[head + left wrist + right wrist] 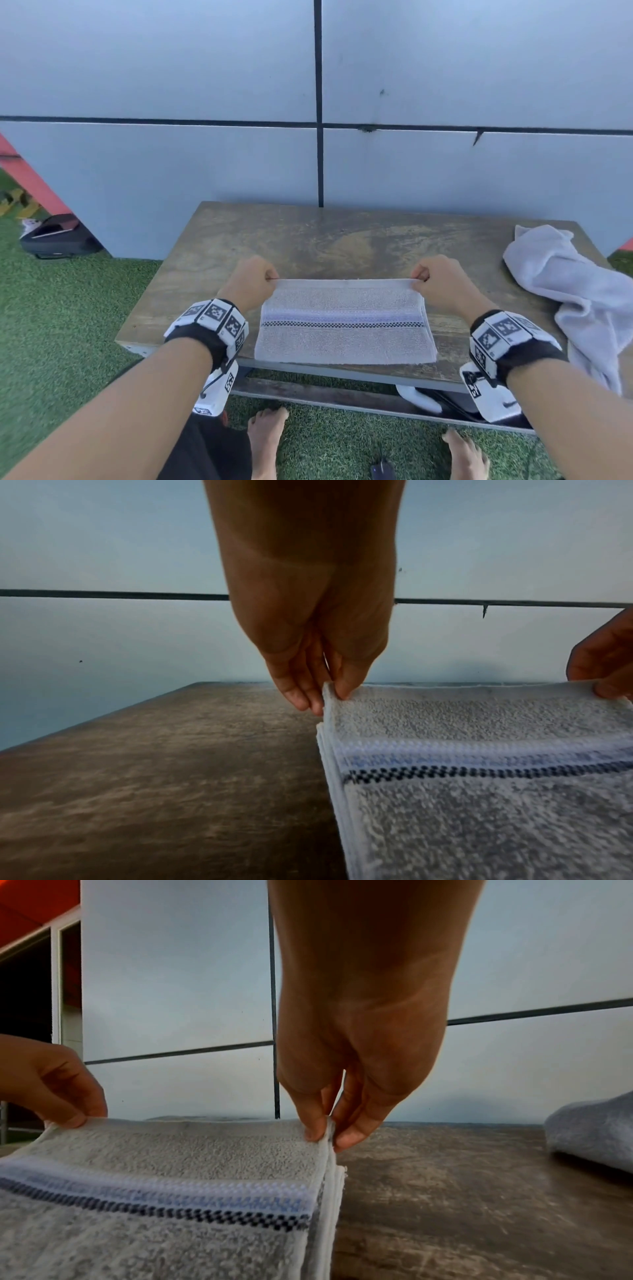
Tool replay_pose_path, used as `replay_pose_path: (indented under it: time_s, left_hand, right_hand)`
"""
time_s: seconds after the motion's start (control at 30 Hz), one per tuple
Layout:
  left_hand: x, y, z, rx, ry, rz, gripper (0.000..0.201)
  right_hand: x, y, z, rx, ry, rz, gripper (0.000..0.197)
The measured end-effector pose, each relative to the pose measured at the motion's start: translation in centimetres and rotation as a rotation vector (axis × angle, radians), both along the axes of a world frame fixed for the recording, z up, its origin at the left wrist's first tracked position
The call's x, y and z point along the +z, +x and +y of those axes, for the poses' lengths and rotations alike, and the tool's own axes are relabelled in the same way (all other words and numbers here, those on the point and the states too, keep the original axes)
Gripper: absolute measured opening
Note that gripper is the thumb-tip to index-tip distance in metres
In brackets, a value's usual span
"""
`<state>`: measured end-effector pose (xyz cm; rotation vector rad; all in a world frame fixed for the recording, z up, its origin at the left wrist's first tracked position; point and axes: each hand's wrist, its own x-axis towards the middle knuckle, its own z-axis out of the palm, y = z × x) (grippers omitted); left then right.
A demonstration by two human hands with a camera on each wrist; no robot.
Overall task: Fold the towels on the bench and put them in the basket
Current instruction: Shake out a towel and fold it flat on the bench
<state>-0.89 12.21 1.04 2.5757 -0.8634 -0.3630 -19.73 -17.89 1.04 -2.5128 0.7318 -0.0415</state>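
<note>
Bare feet (267,435): on green artificial turf (68,325), at the near edge of the surface.

Wrist bands (212,322): black, with white marker blocks, one on each forearm.

Folded towel (345,322): pale, several layers thick, with a blue band and a dark checked stripe across it. It lies flat on the near middle of the wooden surface (308,240), its near edge along the front rim.

Left hand (248,279): grip clamped on the towel's far left corner, thumb against fingertips.

Right hand (440,279): grip clamped on the far right corner in the same pinch; the far edge runs taut between both hands, seemingly raised slightly.

Loose towel (575,291): pale, crumpled, at the right end of the surface, well apart from the folded one.

Black case (58,236): on the turf, far left.

Wall (171,85): grey panels with dark seams, behind the surface.
</note>
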Motion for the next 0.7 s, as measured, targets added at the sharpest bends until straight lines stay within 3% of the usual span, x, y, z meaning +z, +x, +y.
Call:
replay_pose_path:
  time_s: [0.3, 0.5, 0.7]
  left_hand:
    - [-2.9, 0.3, -1.0, 0.033, 0.036, 0.05, 0.029]
    - [-2.7, 0.6, -1.1, -0.015, 0.139, 0.096, 0.017]
    - [-2.4, -0.8, -0.8, -0.047, 0.244, 0.094, 0.023]
  right_hand:
    - [-3.7, 1.4, -0.2, -0.02, -0.03, 0.1, 0.013]
    - [-3.2, 1.0, -0.4, 0.022, -0.026, 0.161, 0.019]
    - [-2.6, 0.2, 0.6, 0.018, -0.048, 0.313, 0.026]
